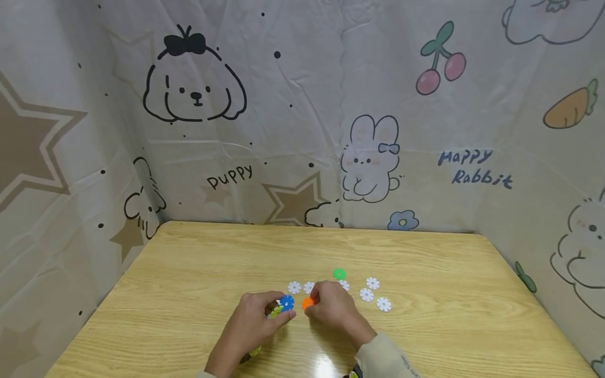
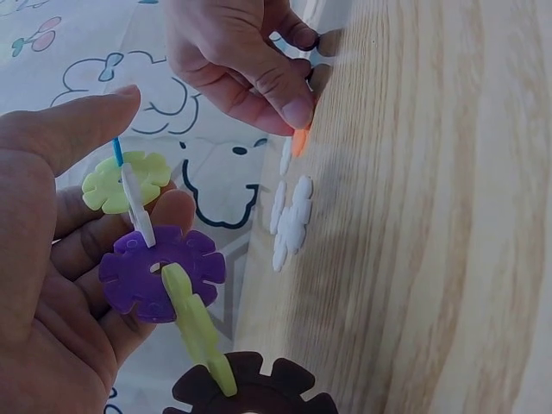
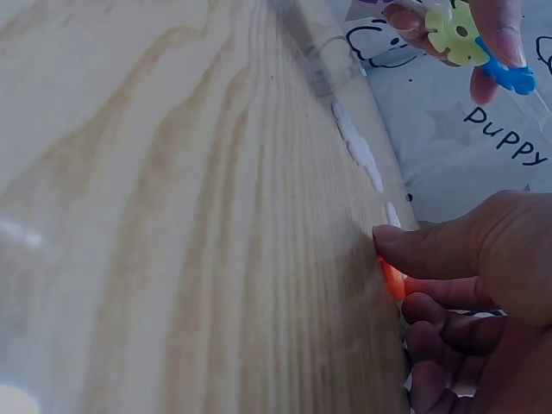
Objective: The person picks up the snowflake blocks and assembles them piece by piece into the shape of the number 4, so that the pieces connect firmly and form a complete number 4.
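The multicoloured chain of notched plastic discs (image 2: 126, 280) sits over the pale wooden table (image 1: 212, 262) in the curled grip of the left hand (image 1: 255, 316), best held steady while the right hand (image 1: 334, 305) narrowly pinches the round orange plastic disc (image 1: 307, 303), apparently touching the table, ideally by its edge.

In the head view, from the orange disc (image 1: 307, 304): leaves passage at six o'clock over tabletop (image 1: 302, 344); meets disc chain (image 1: 287, 302) and left fingers (image 1: 280, 318) at nine, white discs (image 1: 366, 295) from eleven to three, right fingers (image 1: 319, 291) at three.
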{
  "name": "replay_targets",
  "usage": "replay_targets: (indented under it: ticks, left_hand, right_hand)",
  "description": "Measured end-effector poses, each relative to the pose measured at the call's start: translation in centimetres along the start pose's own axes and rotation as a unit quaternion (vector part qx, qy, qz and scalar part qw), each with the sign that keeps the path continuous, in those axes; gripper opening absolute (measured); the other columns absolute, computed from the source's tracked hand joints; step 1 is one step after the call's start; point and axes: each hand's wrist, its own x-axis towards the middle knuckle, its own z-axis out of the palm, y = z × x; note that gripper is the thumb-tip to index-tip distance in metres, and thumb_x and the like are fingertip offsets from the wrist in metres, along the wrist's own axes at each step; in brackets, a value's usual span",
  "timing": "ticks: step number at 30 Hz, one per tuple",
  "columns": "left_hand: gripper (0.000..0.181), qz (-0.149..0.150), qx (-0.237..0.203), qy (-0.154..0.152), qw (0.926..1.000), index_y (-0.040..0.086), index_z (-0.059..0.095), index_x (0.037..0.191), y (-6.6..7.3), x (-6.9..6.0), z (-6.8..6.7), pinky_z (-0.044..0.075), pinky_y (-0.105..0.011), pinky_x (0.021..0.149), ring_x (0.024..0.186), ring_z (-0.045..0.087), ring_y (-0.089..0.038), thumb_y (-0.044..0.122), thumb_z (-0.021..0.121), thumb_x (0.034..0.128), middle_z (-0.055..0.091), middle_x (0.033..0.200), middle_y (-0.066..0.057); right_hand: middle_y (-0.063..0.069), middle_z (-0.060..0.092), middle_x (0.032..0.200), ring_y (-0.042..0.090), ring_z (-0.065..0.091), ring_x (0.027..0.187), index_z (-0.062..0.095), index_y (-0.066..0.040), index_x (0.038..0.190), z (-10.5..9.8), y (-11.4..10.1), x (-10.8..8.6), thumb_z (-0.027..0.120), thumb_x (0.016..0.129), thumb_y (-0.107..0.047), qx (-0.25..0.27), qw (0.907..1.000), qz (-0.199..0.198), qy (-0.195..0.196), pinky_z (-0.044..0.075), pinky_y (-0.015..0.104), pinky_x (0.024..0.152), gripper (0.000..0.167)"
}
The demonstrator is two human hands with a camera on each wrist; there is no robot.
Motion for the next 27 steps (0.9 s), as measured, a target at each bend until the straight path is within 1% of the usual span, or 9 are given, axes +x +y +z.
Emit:
replay_targets:
  ticks: [6,9,12,18,22,27]
  left_hand:
    - [0.027,0.008,-0.008,-0.001,0.9999,0.006,0.075,0.103,0.1,0.0,0.1,0.051,-0.024,0.062,0.065,0.054,-0.002,0.028,0.079,0.0878,0.063,0.079,0.011]
    - [0.028,0.008,-0.008,-0.002,0.9999,0.006,0.075,0.104,0.0,0.0,0.2,0.050,-0.024,0.062,0.065,0.053,-0.002,0.028,0.079,0.0878,0.063,0.079,0.011]
    - [0.029,0.006,-0.008,-0.003,0.9999,0.005,0.075,0.105,0.1,0.0,0.2,0.051,-0.024,0.063,0.067,0.054,-0.002,0.028,0.079,0.0876,0.064,0.080,0.010]
    - [0.030,0.004,-0.004,-0.007,1.0000,0.005,0.075,0.105,0.1,0.1,0.3,0.050,-0.024,0.062,0.065,0.052,-0.002,0.029,0.079,0.0875,0.063,0.078,0.012]
    - [0.030,0.005,-0.001,-0.007,1.0000,0.004,0.075,0.105,0.2,0.2,0.4,0.048,-0.023,0.060,0.062,0.049,-0.002,0.028,0.079,0.0873,0.061,0.075,0.013]
    - [0.033,0.006,0.003,-0.013,0.9999,0.003,0.075,0.107,0.2,0.2,0.4,0.049,-0.023,0.060,0.062,0.049,-0.002,0.029,0.079,0.0875,0.063,0.077,0.011]
  right_hand:
    - [0.000,0.061,0.081,0.014,0.055,0.073,0.067,-0.004,0.086,-0.2,0.2,0.0,0.087,0.072,-0.012,0.008,0.9999,-0.004,-0.006,0.051,0.034,0.064,0.026]
    - [-0.001,0.060,0.079,0.014,0.054,0.071,0.065,-0.005,0.085,-0.2,0.4,-0.1,0.087,0.069,-0.009,0.018,0.9998,-0.012,0.000,0.049,0.032,0.063,0.028]
    - [-0.001,0.059,0.077,0.013,0.052,0.069,0.063,-0.005,0.083,-0.3,0.6,-0.3,0.087,0.067,-0.005,0.035,0.9989,-0.029,0.011,0.047,0.030,0.061,0.028]
    - [-0.002,0.057,0.074,0.013,0.051,0.068,0.063,-0.006,0.081,-0.9,1.0,-0.6,0.086,0.071,-0.002,0.083,0.9960,-0.032,-0.006,0.046,0.027,0.060,0.025]
    - [-0.003,0.059,0.075,0.012,0.053,0.069,0.067,-0.006,0.081,-1.0,1.1,-0.8,0.084,0.074,-0.002,0.091,0.9947,-0.042,-0.022,0.047,0.027,0.061,0.019]
    - [-0.006,0.059,0.071,0.009,0.050,0.066,0.068,-0.009,0.076,-1.4,1.3,-1.0,0.078,0.081,-0.004,0.084,0.9940,-0.059,-0.038,0.044,0.025,0.057,0.012]
